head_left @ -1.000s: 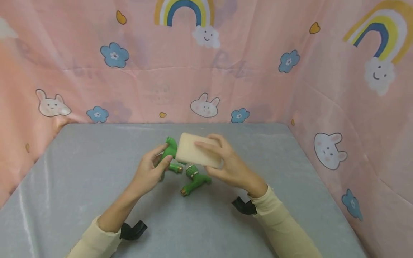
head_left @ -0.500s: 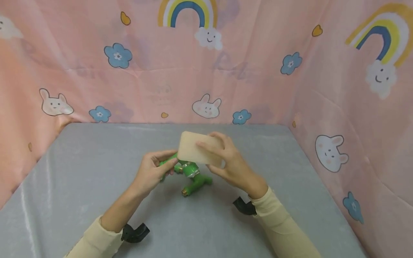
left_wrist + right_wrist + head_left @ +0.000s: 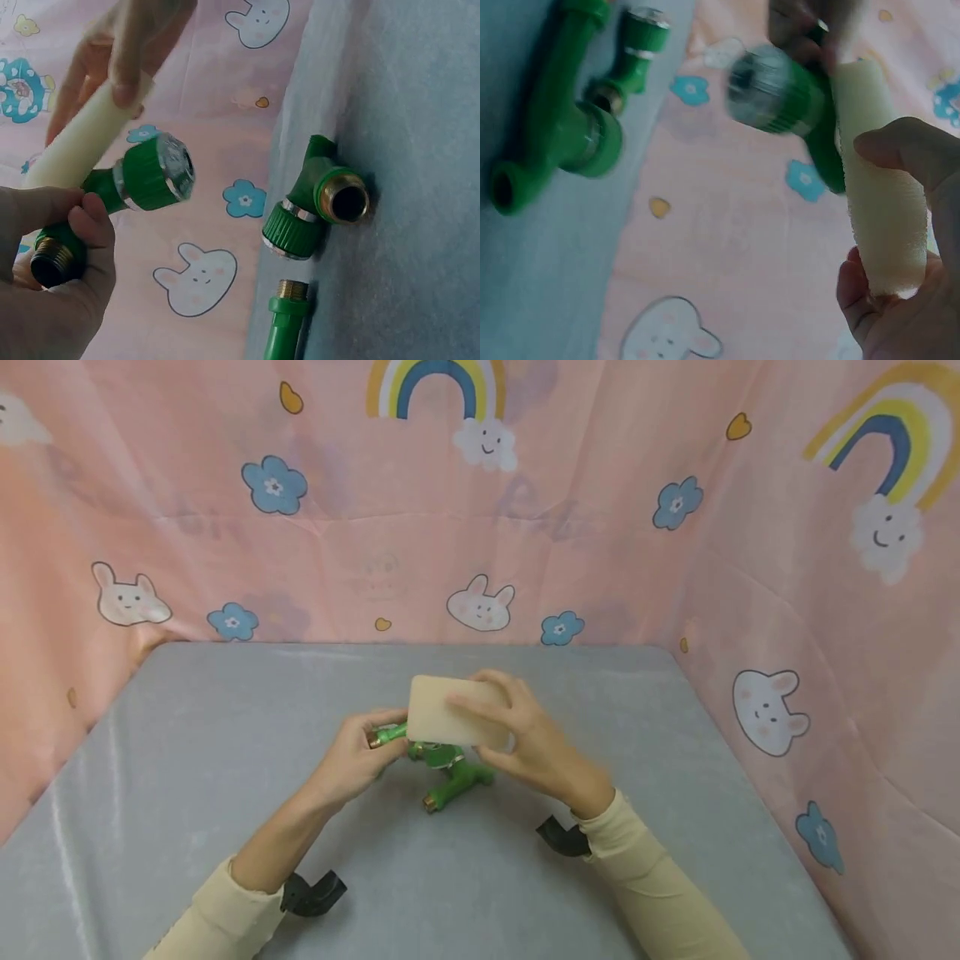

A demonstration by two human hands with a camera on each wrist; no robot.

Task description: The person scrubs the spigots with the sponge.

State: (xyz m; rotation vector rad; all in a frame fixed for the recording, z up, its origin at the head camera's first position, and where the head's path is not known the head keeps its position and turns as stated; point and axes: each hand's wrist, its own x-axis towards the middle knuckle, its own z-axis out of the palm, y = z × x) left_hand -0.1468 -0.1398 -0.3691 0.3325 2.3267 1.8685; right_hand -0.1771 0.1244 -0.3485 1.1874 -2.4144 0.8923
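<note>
A green tap (image 3: pixel 388 735) with a brass threaded end is held above the table in my left hand (image 3: pixel 348 760). Its ribbed knob with a silvery cap (image 3: pixel 157 172) shows in the left wrist view. My right hand (image 3: pixel 536 739) grips a cream sponge (image 3: pixel 437 710), thumb on one face and fingers on the other. The sponge lies against the tap's body and hides part of it in the head view. On the table below are two more green taps; one tap (image 3: pixel 459 783) shows beneath the sponge, the other tap (image 3: pixel 636 60) in the right wrist view.
A grey cloth covers the table (image 3: pixel 225 710). Pink printed curtains (image 3: pixel 337 543) stand behind it and at both sides. A black curved piece (image 3: pixel 315 893) sits at the left wrist, and a similar black piece (image 3: pixel 562 837) at the right.
The left hand has turned the tap, so its threaded end now points left toward the palm. The sponge has shifted slightly left and down over the tap.
</note>
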